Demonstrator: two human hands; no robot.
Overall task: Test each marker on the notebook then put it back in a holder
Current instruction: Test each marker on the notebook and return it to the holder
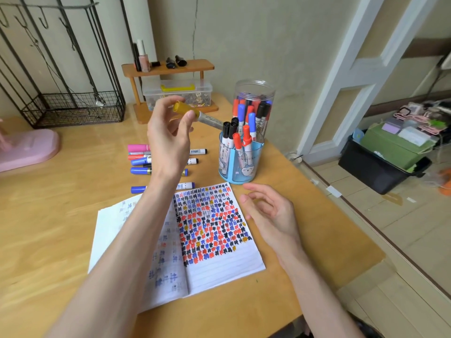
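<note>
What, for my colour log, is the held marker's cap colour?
Mustard yellow cap on the marker; head view.

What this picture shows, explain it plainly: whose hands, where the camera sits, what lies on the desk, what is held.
No machine here: one camera worn on a person's head looks down at their own bare hands. The left hand pinches a yellow-capped marker in the air near the blue holder. The right hand is open, holding nothing, by the open notebook covered in colour marks. Loose markers lie on the wooden table; a clear jar holds more.
</note>
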